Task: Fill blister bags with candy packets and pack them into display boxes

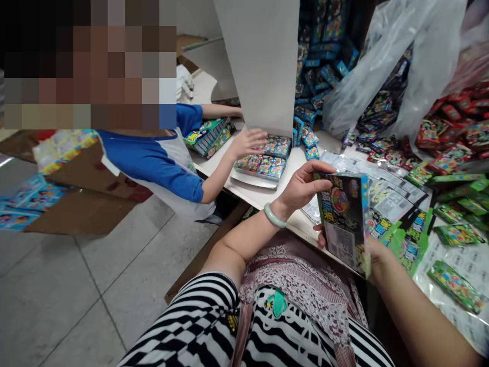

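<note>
A dark printed candy box (342,219) with blue and green edges is held upright over the table edge in front of me. My left hand (305,183), with a pale green bangle on its wrist, grips the box's top left corner, thumb across the face. Behind the box, my right hand (376,255) supports its lower right side; its fingertips show past the left edge. Beside the box on the table lie flat printed sheets (389,188) and green-edged flattened boxes (410,234).
Across the table, a co-worker's hand (248,142) hovers over an open display carton (263,168) filled with small packs. Blue packs (317,76), red packs (458,122) and green packs (458,234) are heaped to the right, with plastic bags (382,56). Cardboard cartons (87,204) stand left.
</note>
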Motion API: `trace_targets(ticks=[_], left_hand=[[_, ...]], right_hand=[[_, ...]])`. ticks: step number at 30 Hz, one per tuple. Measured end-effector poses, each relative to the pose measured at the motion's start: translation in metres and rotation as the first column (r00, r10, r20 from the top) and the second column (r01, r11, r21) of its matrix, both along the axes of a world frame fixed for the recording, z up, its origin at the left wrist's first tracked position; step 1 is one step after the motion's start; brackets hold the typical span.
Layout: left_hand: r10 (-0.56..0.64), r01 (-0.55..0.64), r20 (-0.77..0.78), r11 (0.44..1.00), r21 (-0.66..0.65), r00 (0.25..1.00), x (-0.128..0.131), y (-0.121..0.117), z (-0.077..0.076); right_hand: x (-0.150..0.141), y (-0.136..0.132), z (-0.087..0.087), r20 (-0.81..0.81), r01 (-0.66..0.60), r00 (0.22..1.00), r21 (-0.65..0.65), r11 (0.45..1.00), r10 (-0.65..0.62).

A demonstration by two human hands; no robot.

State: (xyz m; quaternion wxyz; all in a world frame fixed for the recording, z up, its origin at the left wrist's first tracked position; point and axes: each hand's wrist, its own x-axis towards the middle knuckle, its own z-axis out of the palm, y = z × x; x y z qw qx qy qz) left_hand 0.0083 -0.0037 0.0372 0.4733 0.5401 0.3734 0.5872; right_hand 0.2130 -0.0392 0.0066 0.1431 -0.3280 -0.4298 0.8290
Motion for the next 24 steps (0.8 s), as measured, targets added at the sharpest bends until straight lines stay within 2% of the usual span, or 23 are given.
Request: trace_targets(ticks=[3, 5, 6, 8, 9, 11, 13, 15, 17, 21, 24], left_hand=[[-0.078, 0.078, -0.010, 0.996, 0.053, 0.997, -0.023, 0.001, -0.004], [-0.135, 0.140, -0.080, 0.988, 0.068, 0.988, -0.047, -0.003, -0.010], [-0.115, 0.124, -0.141, 0.990, 0.060, 0.983, -0.061, -0.006, -0.015], [0.045, -0.032, -0.321, 0.999, 0.044, 0.946, -0.091, -0.012, -0.026], [0.151, -0.143, -0.436, 0.988, 0.050, 0.887, -0.106, -0.014, -0.031], [0.284, -0.304, -0.671, 0.948, 0.091, 0.685, -0.136, -0.015, -0.038], [0.248, -0.339, -0.863, 0.936, 0.096, 0.440, -0.160, -0.013, -0.039], [0.148, -0.324, -0.954, 0.944, 0.058, 0.262, -0.174, -0.006, -0.034], [0.058, -0.312, -0.987, 0.950, 0.008, 0.152, -0.180, 0.005, -0.029], [-0.103, -0.319, -0.995, 0.943, -0.096, -0.006, -0.180, 0.030, -0.024], [-0.191, -0.303, -0.980, 0.938, -0.168, -0.048, -0.184, 0.045, -0.019]], right_hand=[[-0.009, 0.010, 0.001, -0.043, -0.063, 0.997, 0.031, 0.998, 0.064], [-0.004, 0.019, -0.002, 0.003, 0.021, 1.000, 0.013, 1.000, -0.021], [0.000, 0.023, -0.003, 0.046, 0.097, 0.994, -0.002, 0.995, -0.097], [0.006, 0.029, -0.006, 0.129, 0.236, 0.964, -0.017, 0.972, -0.232], [0.008, 0.031, -0.007, 0.156, 0.282, 0.948, -0.012, 0.959, -0.277], [0.008, 0.033, -0.009, 0.172, 0.342, 0.925, 0.016, 0.940, -0.340], [0.005, 0.034, -0.011, 0.162, 0.374, 0.912, 0.048, 0.926, -0.377], [-0.001, 0.033, -0.013, 0.144, 0.386, 0.909, 0.070, 0.920, -0.392], [-0.006, 0.032, -0.015, 0.127, 0.379, 0.914, 0.079, 0.922, -0.386], [-0.010, 0.026, -0.019, 0.112, 0.352, 0.926, 0.087, 0.932, -0.360], [-0.007, 0.023, -0.023, 0.131, 0.356, 0.921, 0.100, 0.929, -0.367]])
